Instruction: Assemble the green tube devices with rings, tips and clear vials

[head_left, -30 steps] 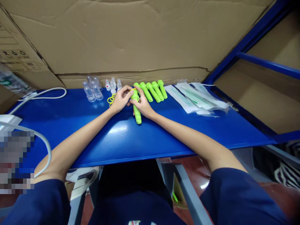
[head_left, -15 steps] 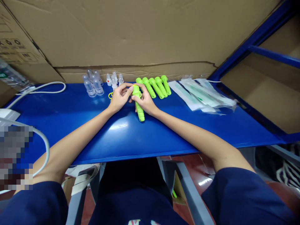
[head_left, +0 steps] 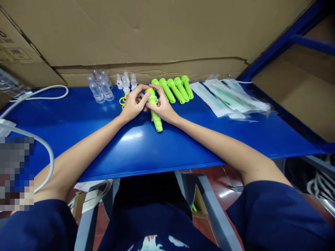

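Both my hands meet over one lime-green plastic tube (head_left: 156,116) lying on the blue table (head_left: 183,146). My right hand (head_left: 163,108) wraps round its upper part. My left hand (head_left: 133,104) pinches at the tube's top end, where a thin yellow ring sits. More yellow rings (head_left: 123,100) lie just left of my left hand. A row of several similar green tubes (head_left: 175,89) lies just behind my hands.
Small clear vials (head_left: 101,87) and white-capped pieces (head_left: 126,81) stand at the back left. Sealed clear packets (head_left: 230,99) lie at the right. A white cable (head_left: 39,94) curves along the left. Cardboard (head_left: 157,35) walls the back; a blue frame (head_left: 282,38) rises at the right.
The hands stay on the same green tube, with small finger shifts at its top. The camera has tilted, so the table sits slightly higher in view.
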Tool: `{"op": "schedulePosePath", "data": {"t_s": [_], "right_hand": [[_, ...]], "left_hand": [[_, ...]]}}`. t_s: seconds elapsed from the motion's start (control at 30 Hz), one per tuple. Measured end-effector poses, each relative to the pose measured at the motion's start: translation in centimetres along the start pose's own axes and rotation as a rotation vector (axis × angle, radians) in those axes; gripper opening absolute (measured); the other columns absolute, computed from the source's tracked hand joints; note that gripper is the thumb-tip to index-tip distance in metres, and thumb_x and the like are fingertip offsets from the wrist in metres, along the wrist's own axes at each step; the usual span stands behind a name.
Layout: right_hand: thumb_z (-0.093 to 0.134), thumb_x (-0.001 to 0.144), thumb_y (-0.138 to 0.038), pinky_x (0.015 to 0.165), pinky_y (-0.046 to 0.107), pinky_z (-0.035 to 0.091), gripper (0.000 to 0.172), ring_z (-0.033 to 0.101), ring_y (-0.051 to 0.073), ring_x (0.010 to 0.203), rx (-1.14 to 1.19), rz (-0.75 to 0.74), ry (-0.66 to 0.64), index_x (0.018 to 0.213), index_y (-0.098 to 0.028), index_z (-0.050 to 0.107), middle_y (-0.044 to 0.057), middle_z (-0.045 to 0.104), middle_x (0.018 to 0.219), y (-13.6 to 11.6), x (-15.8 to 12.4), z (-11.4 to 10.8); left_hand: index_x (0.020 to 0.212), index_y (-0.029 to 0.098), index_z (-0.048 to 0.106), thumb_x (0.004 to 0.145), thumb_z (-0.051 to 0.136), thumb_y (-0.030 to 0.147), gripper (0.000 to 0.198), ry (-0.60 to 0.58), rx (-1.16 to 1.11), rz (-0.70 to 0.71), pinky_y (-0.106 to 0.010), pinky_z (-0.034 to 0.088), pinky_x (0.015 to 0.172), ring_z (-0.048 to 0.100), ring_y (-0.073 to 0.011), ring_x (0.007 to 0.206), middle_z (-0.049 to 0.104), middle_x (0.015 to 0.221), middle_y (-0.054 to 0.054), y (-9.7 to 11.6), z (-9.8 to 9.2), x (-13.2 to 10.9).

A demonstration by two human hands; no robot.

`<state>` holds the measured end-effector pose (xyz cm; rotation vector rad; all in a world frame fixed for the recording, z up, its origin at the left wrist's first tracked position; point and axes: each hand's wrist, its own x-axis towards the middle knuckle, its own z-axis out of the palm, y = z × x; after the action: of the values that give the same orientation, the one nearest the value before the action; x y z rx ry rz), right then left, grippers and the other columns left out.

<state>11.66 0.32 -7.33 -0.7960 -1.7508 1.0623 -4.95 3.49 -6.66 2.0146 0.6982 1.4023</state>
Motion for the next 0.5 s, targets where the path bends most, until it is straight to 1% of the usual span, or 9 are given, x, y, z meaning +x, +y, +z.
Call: {"op": "schedulePosePath", "data": {"t_s": [0.07, 0.13, 0.23, 0.33, 0.43, 0.5], "right_hand": [[0.063, 0.098, -0.055, 0.048, 0.025, 0.061, 0.072, 0.068, 0.014, 0.059, -0.006, 0.018, 0.009, 0.149, -0.029, 0.020, -0.002, 0.068, 0.089, -0.1, 0.0, 0.0], [0.063, 0.097, -0.059, 0.049, 0.026, 0.062, 0.072, 0.069, 0.014, 0.059, -0.011, 0.032, 0.016, 0.147, -0.028, 0.021, 0.000, 0.070, 0.091, -0.2, 0.0, 0.0], [0.062, 0.096, -0.064, 0.052, 0.028, 0.064, 0.074, 0.070, 0.015, 0.064, -0.002, 0.036, 0.006, 0.145, -0.029, 0.020, 0.003, 0.073, 0.101, -0.4, 0.0, 0.0], [0.062, 0.094, -0.069, 0.055, 0.026, 0.063, 0.076, 0.071, 0.014, 0.069, 0.047, 0.048, -0.019, 0.144, -0.030, 0.021, 0.005, 0.073, 0.110, -0.4, 0.1, 0.0], [0.064, 0.091, -0.073, 0.053, 0.025, 0.062, 0.079, 0.071, 0.014, 0.069, 0.086, 0.069, -0.012, 0.142, -0.030, 0.022, 0.004, 0.074, 0.110, -0.3, 0.3, 0.0], [0.063, 0.092, -0.072, 0.050, 0.026, 0.060, 0.077, 0.069, 0.014, 0.063, 0.091, 0.077, 0.004, 0.141, -0.030, 0.022, 0.003, 0.074, 0.105, -0.3, 0.4, 0.0]], "left_hand": [[0.115, 0.022, 0.066, 0.096, 0.060, 0.069, 0.051, -0.003, 0.002, 0.000, -0.029, 0.061, 0.074, 0.074, -0.0187, 0.083, 0.069, 0.094, -0.007, -0.2, 0.0, 0.0], [0.116, 0.022, 0.066, 0.096, 0.060, 0.069, 0.051, -0.001, -0.002, -0.005, -0.030, 0.062, 0.076, 0.074, -0.0188, 0.085, 0.070, 0.099, -0.007, -0.5, 0.0, 0.1], [0.116, 0.022, 0.067, 0.095, 0.062, 0.068, 0.051, 0.002, -0.008, -0.026, -0.033, 0.062, 0.078, 0.074, -0.0190, 0.086, 0.070, 0.104, -0.008, -0.9, -0.1, 0.3], [0.116, 0.022, 0.067, 0.096, 0.063, 0.063, 0.046, 0.004, -0.017, -0.056, -0.034, 0.062, 0.080, 0.075, -0.0199, 0.088, 0.070, 0.103, -0.007, -1.1, -0.2, 0.5], [0.114, 0.021, 0.068, 0.095, 0.066, 0.061, 0.044, 0.008, -0.033, -0.075, -0.032, 0.062, 0.078, 0.074, -0.0188, 0.088, 0.073, 0.105, -0.007, -1.1, -0.3, 0.6], [0.113, 0.020, 0.068, 0.094, 0.067, 0.062, 0.046, 0.011, -0.055, -0.093, -0.029, 0.062, 0.074, 0.074, -0.0170, 0.084, 0.074, 0.107, -0.008, -1.0, -0.4, 0.7]]}}
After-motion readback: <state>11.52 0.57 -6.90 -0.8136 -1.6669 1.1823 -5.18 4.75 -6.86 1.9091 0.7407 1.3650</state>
